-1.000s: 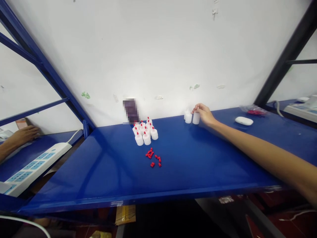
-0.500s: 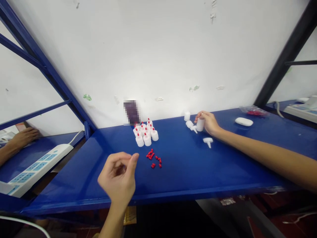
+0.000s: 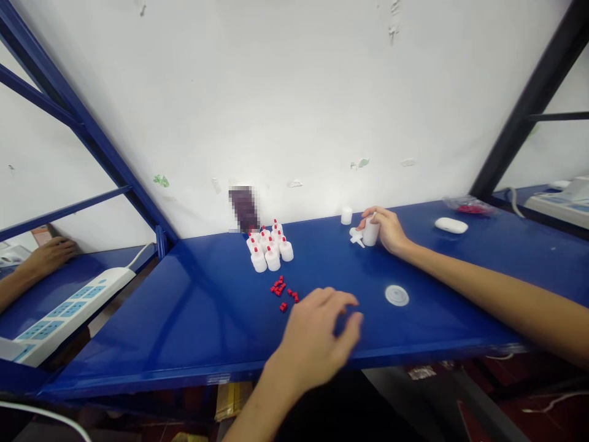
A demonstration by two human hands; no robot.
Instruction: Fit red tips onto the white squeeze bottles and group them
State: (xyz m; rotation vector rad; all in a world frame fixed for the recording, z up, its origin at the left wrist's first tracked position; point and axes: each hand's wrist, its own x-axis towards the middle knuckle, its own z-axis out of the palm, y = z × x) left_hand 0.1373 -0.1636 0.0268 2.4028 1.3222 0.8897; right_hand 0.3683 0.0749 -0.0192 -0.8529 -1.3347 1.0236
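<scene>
My right hand is wrapped round a small white bottle standing on the blue table. Just left of that bottle lie white nozzle caps, and behind them is another small white bottle. My left hand hovers over the front of the table, thumb and fingers apart and nothing visible between them. A white round nozzle cap lies flat to the right of that hand. Several tiny red tips are scattered beyond its wrist. Several white bottles with red tips stand grouped at centre left.
A pixelated dark object leans at the wall. On the right are a white oval case and a clear bag with red pieces. A power strip and another person's hand are on the left.
My left hand has swung right across the table front, its pinch now opened. The loose nozzle cap has shifted toward the front edge and now shows its round face. My right hand stays on the bottle.
</scene>
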